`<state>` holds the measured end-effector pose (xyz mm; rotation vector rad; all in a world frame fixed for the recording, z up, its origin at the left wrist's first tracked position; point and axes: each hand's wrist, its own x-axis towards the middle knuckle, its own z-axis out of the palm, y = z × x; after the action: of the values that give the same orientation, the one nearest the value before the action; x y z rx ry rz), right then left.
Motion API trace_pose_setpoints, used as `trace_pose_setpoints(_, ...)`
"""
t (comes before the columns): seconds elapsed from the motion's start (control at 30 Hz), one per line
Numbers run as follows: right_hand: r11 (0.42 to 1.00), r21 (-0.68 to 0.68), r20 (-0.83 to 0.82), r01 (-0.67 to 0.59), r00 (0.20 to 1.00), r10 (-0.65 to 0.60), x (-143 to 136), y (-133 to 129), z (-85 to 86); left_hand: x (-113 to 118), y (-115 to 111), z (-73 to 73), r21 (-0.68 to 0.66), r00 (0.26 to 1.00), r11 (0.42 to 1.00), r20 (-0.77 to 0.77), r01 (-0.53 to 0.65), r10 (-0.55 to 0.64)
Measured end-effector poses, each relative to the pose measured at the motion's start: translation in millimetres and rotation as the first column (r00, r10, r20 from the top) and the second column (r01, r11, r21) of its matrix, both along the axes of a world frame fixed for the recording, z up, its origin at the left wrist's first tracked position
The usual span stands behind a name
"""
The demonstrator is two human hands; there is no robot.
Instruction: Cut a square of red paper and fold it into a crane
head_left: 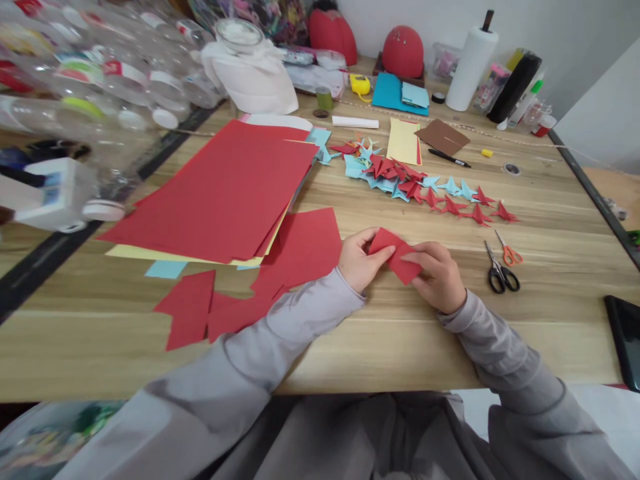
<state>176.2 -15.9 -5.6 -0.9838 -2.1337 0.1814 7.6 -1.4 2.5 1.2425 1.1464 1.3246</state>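
Note:
A small piece of red paper (396,255) is held above the wooden table between both hands. My left hand (361,259) grips its left end, with the thumb lying across the front. On the right, my right hand (438,275) pinches the paper's edge with thumb and fingers. Left of the hands lie a larger red sheet (313,243) and several cut red pieces (193,307). Beyond the hands, folded red paper cranes (453,205) and light blue paper cranes (451,185) spread in a cluster.
A stack of red sheets (225,193) covers the table's left part. Black scissors (500,275) and orange scissors (510,253) lie to the right. A phone-like black object (625,337) sits at the right edge. Plastic bottles (120,80) crowd the far left; a white roll (470,70) stands behind.

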Motion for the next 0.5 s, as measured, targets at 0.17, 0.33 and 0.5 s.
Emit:
trace_pose_setpoints(0.17, 0.997, 0.056, -0.021, 0.050, 0.999, -0.049, 2, 0, 1.8, 3, 3, -10.3, -0.031, 0.982, 0.999, 0.186, 0.039, -0.033)
trace_pose_setpoints(0.33, 0.988, 0.042, -0.128, 0.151, 0.981, -0.144, 2, -2, 5.5, 4, 0, -11.7, 0.051, 0.975, 0.997, 0.208, 0.065, -0.074)
trace_pose_setpoints(0.5, 0.970, -0.108, -0.266, 0.219, 0.933, -0.240, 2, 1, 7.0, 5, -6, -10.4, 0.319, 0.998, 0.948, 0.051, 0.003, -0.020)
